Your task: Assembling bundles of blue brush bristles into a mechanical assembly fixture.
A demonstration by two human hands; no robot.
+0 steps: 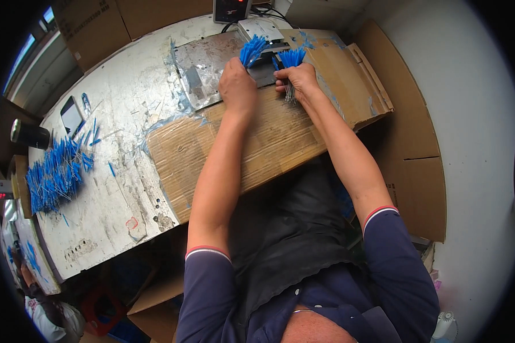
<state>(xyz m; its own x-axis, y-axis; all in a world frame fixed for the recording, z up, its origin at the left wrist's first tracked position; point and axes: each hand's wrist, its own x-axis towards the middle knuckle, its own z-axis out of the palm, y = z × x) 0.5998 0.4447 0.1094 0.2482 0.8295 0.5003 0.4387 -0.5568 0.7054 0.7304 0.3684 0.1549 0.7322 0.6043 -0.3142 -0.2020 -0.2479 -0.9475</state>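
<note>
My left hand [237,83] is closed round a bunch of thin pieces with blue plastic ends [253,50], which fan out above the fist. To its right, my right hand [300,79] grips a second bunch of blue-ended wires [292,57]. Their thin silvery wire ends [290,94] hang out below the fingers. Both fists are above the far edge of a cardboard sheet [189,154], close to a metal plate [203,68] and a small machine [263,31]. Part of that machine is hidden behind the bunches.
A large pile of blue-ended wires [57,174] lies on the white worktable [131,108] at left. Near it are a phone [71,116], a dark cup [30,134] and a blue cutter [86,104]. A cardboard box [366,91] stands at right; another person [51,314] shows lower left.
</note>
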